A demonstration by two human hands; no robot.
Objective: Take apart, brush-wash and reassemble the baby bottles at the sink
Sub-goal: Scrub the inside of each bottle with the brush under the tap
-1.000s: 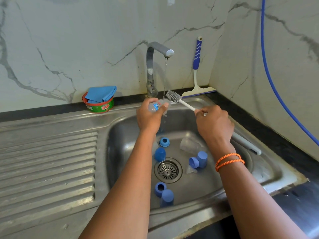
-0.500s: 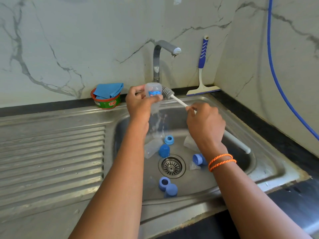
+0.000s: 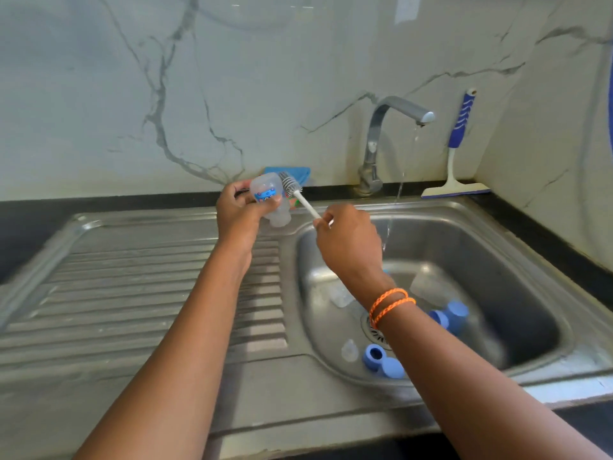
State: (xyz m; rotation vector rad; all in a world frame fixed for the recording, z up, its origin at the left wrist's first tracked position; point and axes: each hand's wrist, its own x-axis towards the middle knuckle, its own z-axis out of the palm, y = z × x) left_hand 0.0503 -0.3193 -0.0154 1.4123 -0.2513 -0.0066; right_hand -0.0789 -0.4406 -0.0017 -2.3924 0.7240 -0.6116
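Observation:
My left hand (image 3: 237,217) grips a small clear baby bottle (image 3: 267,197) with a blue print, held mouth-down above the back edge of the drainboard. My right hand (image 3: 348,244) holds the white handle of a bottle brush (image 3: 293,189); its grey bristle head lies right beside the bottle's base. In the sink basin (image 3: 517,254) lie blue caps and rings (image 3: 381,360), more blue parts (image 3: 451,317), a clear teat (image 3: 350,350) and other clear bottle pieces, partly hidden by my right forearm.
The tap (image 3: 394,111) runs a thin stream into the basin. A ribbed steel drainboard (image 3: 132,293) spreads to the left. A blue cloth (image 3: 295,172) sits behind my hands. A blue-handled squeegee (image 3: 459,144) leans on the wall at the back right.
Both hands have carried the bottle and brush left, away from the water stream and over the drainboard's back edge. The view has swung left, so the sink now sits right.

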